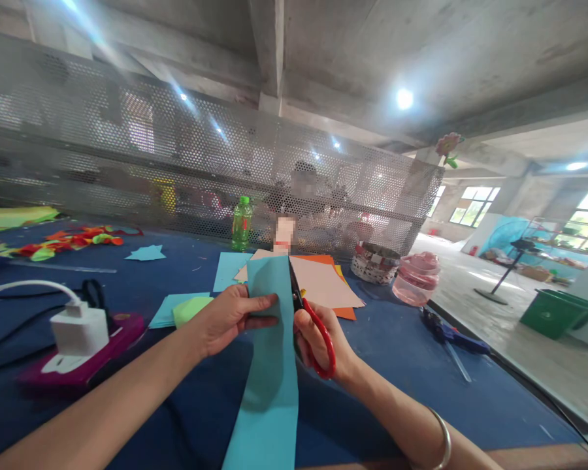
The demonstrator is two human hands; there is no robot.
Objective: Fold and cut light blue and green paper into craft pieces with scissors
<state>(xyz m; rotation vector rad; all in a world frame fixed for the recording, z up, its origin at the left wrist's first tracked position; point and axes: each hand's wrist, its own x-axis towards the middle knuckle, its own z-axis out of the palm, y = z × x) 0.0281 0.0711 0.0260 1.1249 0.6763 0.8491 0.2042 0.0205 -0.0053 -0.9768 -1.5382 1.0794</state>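
Note:
My left hand [235, 316] pinches a long strip of blue paper [269, 378] between thumb and fingers, near its upper part. The strip hangs down toward the bottom of the view. My right hand [326, 339] grips red-handled scissors [322, 339], whose dark blades [294, 284] point up along the strip's right edge. Whether the blades are parted is hard to see. Behind the hands lie pale pink sheets [323, 281] over orange paper [345, 313]. Left of them are a blue sheet [225, 271] and a stack of blue pieces [164, 312] with a light green piece [191, 309].
A purple power strip [127, 329] with a white charger [81, 329] stands at left. Along the perforated screen [200, 156] are a green bottle [242, 224], a round container [372, 264] and a pink jug [416, 279]. A blue glue gun [453, 336] lies near the right table edge.

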